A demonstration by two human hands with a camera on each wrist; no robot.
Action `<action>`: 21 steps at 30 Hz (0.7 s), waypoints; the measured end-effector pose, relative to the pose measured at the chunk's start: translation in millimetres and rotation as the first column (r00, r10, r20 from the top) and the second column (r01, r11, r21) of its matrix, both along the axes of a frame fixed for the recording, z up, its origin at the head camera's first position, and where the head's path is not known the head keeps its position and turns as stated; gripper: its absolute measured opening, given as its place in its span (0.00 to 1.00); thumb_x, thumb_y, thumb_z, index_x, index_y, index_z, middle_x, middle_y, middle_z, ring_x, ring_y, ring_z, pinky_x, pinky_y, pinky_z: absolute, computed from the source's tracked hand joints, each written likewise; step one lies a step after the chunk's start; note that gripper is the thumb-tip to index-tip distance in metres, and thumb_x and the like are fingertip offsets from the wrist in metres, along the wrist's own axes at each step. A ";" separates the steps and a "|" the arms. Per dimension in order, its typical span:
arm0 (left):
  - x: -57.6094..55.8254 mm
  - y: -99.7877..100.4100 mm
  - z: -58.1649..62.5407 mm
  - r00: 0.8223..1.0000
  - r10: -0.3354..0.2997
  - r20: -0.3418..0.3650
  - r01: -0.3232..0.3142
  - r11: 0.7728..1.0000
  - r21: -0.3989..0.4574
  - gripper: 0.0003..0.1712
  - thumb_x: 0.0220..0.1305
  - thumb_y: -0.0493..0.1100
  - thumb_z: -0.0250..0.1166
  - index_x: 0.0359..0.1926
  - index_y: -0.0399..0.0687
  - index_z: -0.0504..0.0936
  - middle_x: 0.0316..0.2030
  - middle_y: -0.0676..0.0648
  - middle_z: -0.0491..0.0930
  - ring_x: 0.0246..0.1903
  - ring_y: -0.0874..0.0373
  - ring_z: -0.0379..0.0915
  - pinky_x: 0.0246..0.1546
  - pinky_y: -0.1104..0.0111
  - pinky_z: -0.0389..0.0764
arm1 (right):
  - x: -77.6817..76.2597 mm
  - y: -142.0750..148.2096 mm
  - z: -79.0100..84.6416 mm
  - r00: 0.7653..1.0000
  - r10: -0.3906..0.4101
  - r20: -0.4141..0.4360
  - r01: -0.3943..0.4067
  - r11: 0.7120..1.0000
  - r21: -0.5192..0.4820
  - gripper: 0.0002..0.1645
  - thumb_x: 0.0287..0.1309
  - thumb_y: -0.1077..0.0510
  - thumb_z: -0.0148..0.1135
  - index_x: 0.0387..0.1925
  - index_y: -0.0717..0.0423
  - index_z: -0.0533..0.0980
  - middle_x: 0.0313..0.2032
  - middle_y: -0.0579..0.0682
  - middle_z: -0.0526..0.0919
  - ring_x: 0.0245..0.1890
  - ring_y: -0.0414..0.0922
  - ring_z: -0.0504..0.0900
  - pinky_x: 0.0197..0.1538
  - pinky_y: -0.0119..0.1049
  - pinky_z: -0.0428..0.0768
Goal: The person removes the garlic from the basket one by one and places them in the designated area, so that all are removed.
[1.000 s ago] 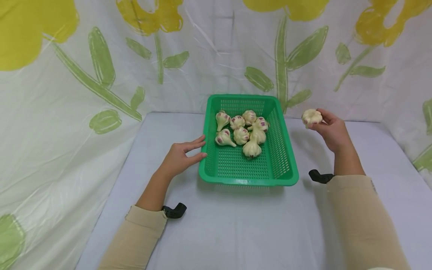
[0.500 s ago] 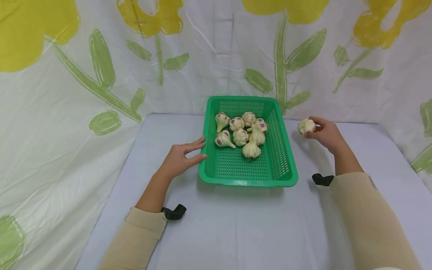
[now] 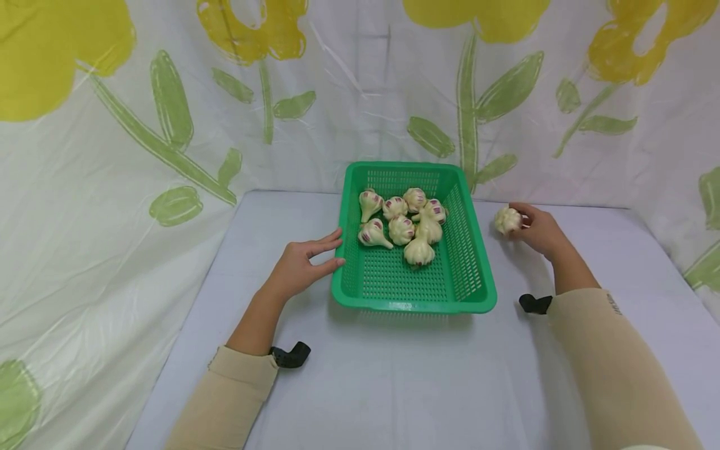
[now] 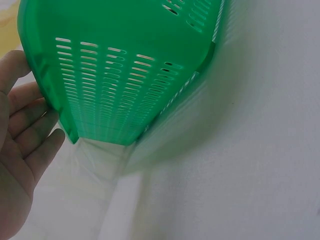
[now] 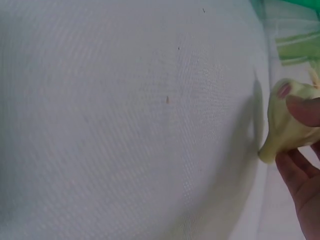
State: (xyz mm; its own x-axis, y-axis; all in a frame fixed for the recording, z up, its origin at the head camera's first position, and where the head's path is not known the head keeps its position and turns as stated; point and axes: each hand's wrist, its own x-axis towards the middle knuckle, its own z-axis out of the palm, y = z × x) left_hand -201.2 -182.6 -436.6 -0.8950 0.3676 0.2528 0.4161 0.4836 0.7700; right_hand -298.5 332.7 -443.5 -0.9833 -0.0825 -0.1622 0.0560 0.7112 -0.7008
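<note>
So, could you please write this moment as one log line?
left hand: touching basket; right hand: holding garlic bulb beside basket; in basket: other bulbs

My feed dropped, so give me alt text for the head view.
The right hand holds a garlic bulb right of a green basket containing several more bulbs; the left hand touches the basket's left side. Behind the white table hangs a flowered sheet.

Left sleeve [image 3: 225, 400] long and beige, its cuff [image 3: 244, 369] seamed, right sleeve [image 3: 619, 369] likewise beige, small dark marking [image 3: 614, 304] beside its edge, too small to read, bent black wrist camera [image 3: 291, 355] at each wrist.
</note>
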 end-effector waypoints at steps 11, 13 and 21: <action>0.3 0.4 0.9 1.000 0.006 0.009 -0.006 1.000 -0.011 0.28 0.62 0.52 0.70 0.61 0.49 0.80 0.65 0.58 0.72 0.64 0.57 0.70 0.62 0.58 0.75 | -0.2 -2.3 -6.4 1.000 -0.002 0.008 0.001 1.000 0.029 0.47 0.57 0.66 0.66 0.75 0.52 0.57 0.72 0.68 0.58 0.71 0.67 0.58 0.66 0.64 0.65; 0.4 0.5 1.1 1.000 0.006 0.010 -0.006 1.000 -0.012 0.28 0.62 0.52 0.70 0.61 0.49 0.79 0.65 0.57 0.72 0.64 0.57 0.70 0.62 0.58 0.75 | 0.7 -3.3 -6.9 1.000 -0.011 0.024 0.011 1.000 0.014 0.47 0.57 0.66 0.65 0.75 0.51 0.56 0.73 0.68 0.57 0.71 0.67 0.56 0.67 0.64 0.64; 0.4 0.5 0.2 1.000 -0.003 -0.003 0.003 1.000 0.000 0.28 0.62 0.51 0.70 0.61 0.48 0.80 0.65 0.56 0.73 0.64 0.56 0.71 0.61 0.58 0.75 | 5.4 -5.5 -6.0 0.999 -0.036 0.031 0.037 0.999 -0.031 0.47 0.61 0.57 0.66 0.76 0.50 0.55 0.73 0.67 0.57 0.72 0.65 0.57 0.68 0.64 0.62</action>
